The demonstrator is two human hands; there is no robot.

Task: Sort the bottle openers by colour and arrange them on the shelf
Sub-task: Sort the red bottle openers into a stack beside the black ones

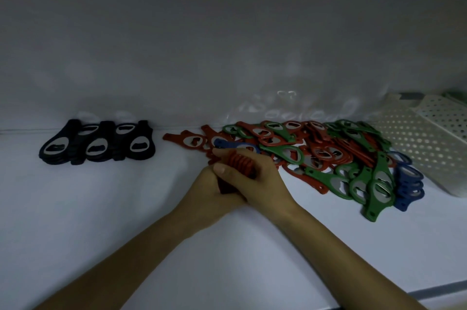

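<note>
One red opener stack [240,165] in left hand [204,192] and right hand [260,179]

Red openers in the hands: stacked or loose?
Stacked. The left hand and right hand grip one red stack, its edges lined up like ribs. More red openers lie mixed in the pile.

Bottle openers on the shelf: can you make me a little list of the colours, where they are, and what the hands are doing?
Sorted already: black openers, in a neat row on the left of the shelf
Still mixed: pile of red, green and blue openers, on the right
In the hands: red stack, gripped by the left hand and right hand together
Beside the pile: white basket with holes, far right
</note>
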